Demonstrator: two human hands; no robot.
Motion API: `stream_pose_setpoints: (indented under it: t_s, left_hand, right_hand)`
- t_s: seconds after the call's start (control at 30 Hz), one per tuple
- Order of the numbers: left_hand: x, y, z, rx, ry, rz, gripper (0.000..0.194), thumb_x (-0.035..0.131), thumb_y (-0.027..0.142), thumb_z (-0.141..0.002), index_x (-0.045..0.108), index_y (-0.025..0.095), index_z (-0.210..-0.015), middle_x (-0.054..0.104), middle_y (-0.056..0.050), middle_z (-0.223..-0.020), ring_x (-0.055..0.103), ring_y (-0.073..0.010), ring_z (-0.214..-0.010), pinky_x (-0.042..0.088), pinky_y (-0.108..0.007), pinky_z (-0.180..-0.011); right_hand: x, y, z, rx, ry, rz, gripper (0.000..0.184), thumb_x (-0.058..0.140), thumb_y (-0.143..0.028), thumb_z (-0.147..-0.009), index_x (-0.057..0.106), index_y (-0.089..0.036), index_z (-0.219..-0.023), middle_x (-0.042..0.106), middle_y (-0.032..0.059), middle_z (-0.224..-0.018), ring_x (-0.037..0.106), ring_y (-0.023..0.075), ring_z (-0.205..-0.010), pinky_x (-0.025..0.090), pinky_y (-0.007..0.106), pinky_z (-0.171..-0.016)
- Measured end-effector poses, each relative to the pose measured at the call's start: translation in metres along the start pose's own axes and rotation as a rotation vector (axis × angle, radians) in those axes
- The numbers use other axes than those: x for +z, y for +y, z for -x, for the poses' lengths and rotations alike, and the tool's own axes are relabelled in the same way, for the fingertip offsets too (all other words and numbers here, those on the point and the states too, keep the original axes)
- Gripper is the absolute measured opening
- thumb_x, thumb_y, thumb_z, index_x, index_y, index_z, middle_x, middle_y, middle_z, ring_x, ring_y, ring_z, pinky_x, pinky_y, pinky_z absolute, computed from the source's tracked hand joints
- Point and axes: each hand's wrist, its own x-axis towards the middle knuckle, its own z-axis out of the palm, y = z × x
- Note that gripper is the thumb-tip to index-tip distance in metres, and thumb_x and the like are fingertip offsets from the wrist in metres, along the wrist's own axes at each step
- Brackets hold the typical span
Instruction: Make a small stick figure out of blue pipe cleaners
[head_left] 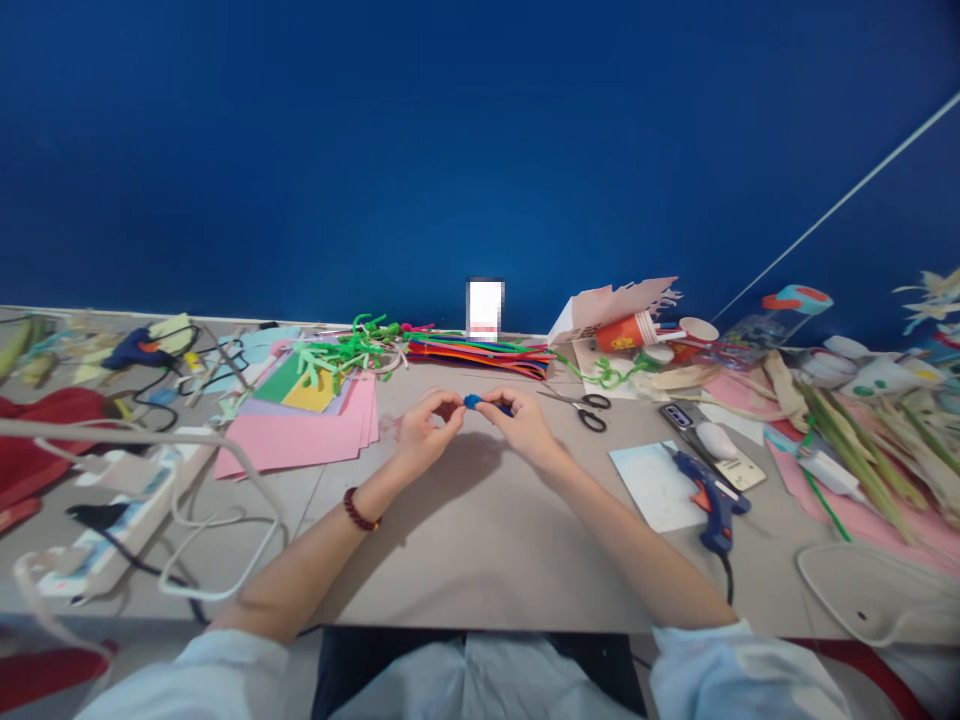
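Note:
My left hand (429,432) and my right hand (523,425) meet above the middle of the grey table (480,560). Between their fingertips they pinch a small blue fuzzy piece, likely a twisted pipe cleaner (480,404). Part of it is hidden by my fingers. Black-handled scissors (581,410) lie just right of my right hand. To the left of my left hand is a stack of pink paper (292,442). A red bead bracelet (360,509) circles my left wrist.
A bundle of multicoloured pipe cleaners (480,355) and green pipe-cleaner shapes (352,350) lie at the back. A blue hot glue gun (706,498) and a phone (679,416) are on the right, among craft scraps. A white power strip (124,510) with cables is on the left.

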Motion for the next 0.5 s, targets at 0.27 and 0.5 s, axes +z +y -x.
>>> stream_pose_setpoints:
  t_s: [0.27, 0.5]
  left_hand:
    - [0.0055, -0.0066, 0.0010, -0.228, 0.017, 0.196, 0.010, 0.061, 0.027, -0.077, 0.061, 0.017, -0.078, 0.058, 0.000, -0.071, 0.051, -0.0076, -0.056, 0.045, -0.020, -0.053]
    - [0.0060, -0.0065, 0.0025, -0.273, 0.016, 0.288, 0.016, 0.065, 0.033, -0.077, 0.063, 0.017, -0.081, 0.060, 0.000, -0.073, 0.051, -0.0067, -0.053, 0.047, -0.019, -0.050]
  right_hand:
    - [-0.0027, -0.0029, 0.0084, -0.404, 0.052, 0.380, 0.017, 0.057, -0.033, -0.084, 0.068, -0.020, -0.085, 0.069, 0.0054, -0.082, 0.060, 0.0175, -0.076, 0.045, 0.030, -0.072]
    - [-0.0013, -0.0008, 0.0040, -0.189, 0.048, 0.160, 0.021, 0.062, -0.041, -0.078, 0.065, -0.020, -0.081, 0.066, 0.0036, -0.077, 0.057, 0.0161, -0.070, 0.044, 0.030, -0.067]
